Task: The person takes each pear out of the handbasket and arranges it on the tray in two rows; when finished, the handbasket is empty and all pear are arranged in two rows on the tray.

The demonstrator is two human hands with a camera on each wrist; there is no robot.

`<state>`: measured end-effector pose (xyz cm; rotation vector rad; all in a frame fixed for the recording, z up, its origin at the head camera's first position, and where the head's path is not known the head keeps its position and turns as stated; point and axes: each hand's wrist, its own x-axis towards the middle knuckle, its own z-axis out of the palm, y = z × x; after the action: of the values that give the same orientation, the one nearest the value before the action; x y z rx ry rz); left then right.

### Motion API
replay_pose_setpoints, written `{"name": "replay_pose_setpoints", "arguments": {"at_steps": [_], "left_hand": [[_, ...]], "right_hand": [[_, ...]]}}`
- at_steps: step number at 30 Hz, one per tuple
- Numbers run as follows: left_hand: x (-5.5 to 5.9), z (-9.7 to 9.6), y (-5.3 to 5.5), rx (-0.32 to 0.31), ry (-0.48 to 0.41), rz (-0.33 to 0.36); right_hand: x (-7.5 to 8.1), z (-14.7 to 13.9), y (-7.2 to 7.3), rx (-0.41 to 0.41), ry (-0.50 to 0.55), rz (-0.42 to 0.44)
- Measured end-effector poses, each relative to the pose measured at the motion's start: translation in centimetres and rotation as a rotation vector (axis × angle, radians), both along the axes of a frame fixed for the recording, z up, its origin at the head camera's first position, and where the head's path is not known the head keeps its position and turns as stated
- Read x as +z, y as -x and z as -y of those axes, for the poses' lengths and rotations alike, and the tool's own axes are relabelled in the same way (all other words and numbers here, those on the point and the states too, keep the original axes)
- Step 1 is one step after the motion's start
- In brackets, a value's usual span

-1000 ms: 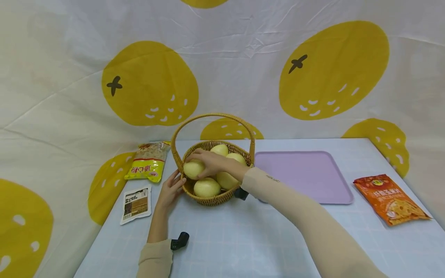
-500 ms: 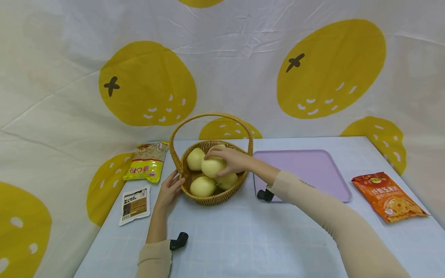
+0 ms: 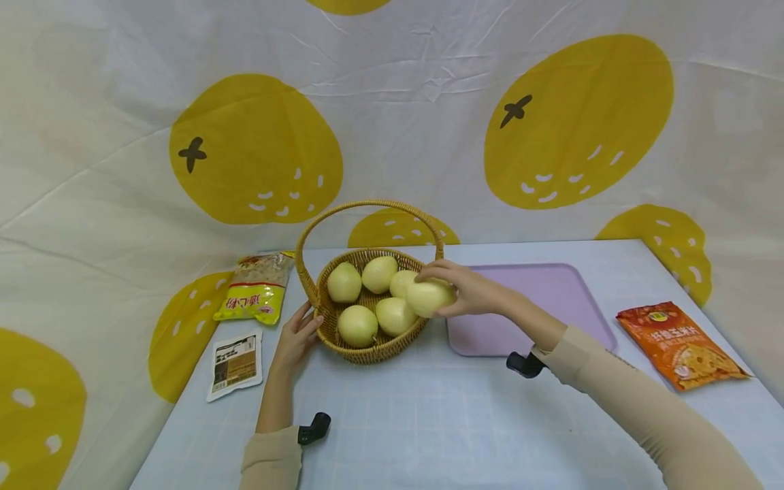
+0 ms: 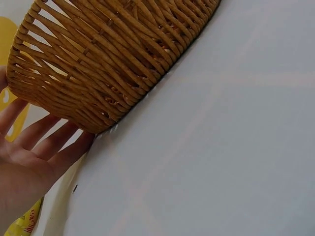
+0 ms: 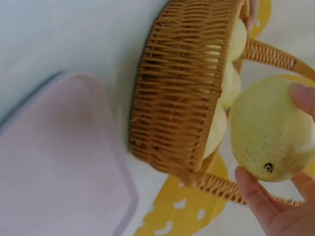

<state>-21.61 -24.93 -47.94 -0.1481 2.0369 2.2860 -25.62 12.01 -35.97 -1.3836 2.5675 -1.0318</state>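
Note:
In the head view a pale yellow-green pear [image 3: 431,298] hangs at the right rim of the wicker basket [image 3: 367,354]. My right hand [image 3: 468,291] grips it, thumb and fingers around its sides. The right wrist view shows the held pear [image 5: 270,129] close up, its dark calyx facing the camera and my fingers [image 5: 256,196] against its skin. Several more pears [image 3: 358,326] lie inside the basket. At the basket's left side, my left hand [image 3: 298,338] touches the wall with fairly straight, spread fingers, as the left wrist view of the hand [image 4: 29,162] also shows.
Right of the basket lies a purple tray [image 3: 539,292], with an orange snack bag [image 3: 680,346] beyond it. On the left are a yellow food bag [image 3: 256,288] and a white-and-brown packet [image 3: 235,364]. The basket's tall handle [image 3: 373,203] arches over the pears.
My right hand has lifted a pear from the basket's left side and carried it rightward across the others to the right rim. The left hand has stayed at the basket.

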Motion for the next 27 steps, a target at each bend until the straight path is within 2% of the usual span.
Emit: {"name": "replay_pose_setpoints", "arguments": {"at_steps": [4,10,13,18,20,27], "left_hand": [[0.0,0.0,-0.1,-0.004,-0.002,0.010],[0.2,0.0,-0.1,-0.010,0.011,0.012],[0.3,-0.1,-0.1,-0.017,0.016,-0.006],[1.9,-0.8,-0.8,-0.013,-0.007,0.003],[2.5,-0.9,-1.1,-0.005,-0.015,0.023],[2.3,-0.8,-1.2,-0.009,-0.011,0.036]], "right_hand": [[-0.6,-2.1,-0.1,-0.057,0.043,0.039],[-1.5,-4.8,0.8,-0.150,0.065,0.051],[-1.7,-5.7,1.2,-0.193,0.029,0.003],[-2.1,-6.5,1.9,-0.271,-0.061,-0.068],[-2.6,-6.6,2.4,-0.300,-0.085,-0.070],[-5.6,-6.9,4.8,-0.419,-0.121,-0.030]]}}
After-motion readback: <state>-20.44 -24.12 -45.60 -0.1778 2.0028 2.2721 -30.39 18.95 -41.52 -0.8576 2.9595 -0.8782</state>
